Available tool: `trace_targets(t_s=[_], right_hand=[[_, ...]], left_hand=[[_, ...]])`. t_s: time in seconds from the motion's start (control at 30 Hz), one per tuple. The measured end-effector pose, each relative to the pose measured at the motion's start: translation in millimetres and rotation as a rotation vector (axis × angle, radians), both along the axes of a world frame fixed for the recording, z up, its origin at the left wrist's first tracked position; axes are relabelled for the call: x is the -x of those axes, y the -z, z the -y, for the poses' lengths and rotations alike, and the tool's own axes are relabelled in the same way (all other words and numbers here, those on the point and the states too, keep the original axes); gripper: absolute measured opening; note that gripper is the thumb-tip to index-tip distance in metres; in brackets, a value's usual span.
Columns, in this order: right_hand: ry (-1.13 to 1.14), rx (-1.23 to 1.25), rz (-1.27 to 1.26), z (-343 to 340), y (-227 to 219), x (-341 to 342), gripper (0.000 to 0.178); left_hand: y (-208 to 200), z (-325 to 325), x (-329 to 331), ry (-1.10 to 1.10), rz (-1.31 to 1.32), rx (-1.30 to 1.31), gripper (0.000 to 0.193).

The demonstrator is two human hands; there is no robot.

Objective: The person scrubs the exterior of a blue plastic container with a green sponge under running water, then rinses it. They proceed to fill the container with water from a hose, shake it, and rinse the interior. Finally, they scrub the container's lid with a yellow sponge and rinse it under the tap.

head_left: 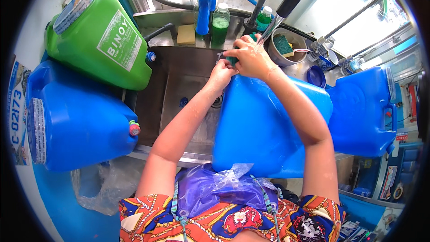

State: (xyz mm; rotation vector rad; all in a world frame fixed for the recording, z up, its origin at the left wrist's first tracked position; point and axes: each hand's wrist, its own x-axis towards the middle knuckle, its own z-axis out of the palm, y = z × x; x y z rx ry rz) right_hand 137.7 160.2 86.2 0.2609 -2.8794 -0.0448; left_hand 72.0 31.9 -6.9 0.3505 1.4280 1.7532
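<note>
"State the location of the large blue plastic jug point(255, 127)."

"Over the right part of the stainless-steel sink point(179, 74), lying between the forearms; the right forearm crosses above it. Near end beside the clear violet plastic apron point(192, 197)."

"Bearing from the grip?"

"The bulk of the jug lies toward the wearer and to the right of both hands. Its far left corner sits at the fingers. The left hand point(220, 76) is the closer to that corner; the right hand point(251, 56) is a little farther out and above."

"Condition of each grip?"

"Right: fingers curled and clamped on a dark-green piece, apparently a scouring pad point(232, 60). Left: fingertips bunched just beside the pad; whether they clamp the pad, the jug's corner or neither is hidden. Cannot tell."

"Pointing and long axis?"

"The far left corner points away from the wearer, toward the hands. The long axis appears to run from there back toward the wearer, slanting right. Recorded as a judgement: the forearm covers part of the body, and the lens bends edges. No cap or mouth is identifiable."
</note>
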Motion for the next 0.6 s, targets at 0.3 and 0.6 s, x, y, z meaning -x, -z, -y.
trace_targets(t_s=[0.3,0.6], right_hand=[[0.031,-0.126,0.523,2,-18,26,0.034],[-0.016,-0.139,0.431,9,-14,23,0.026]], left_hand=[[-6,3,0,0.063,-0.017,0.085,0.064],[7,8,4,0.002,0.177,-0.079,0.07]])
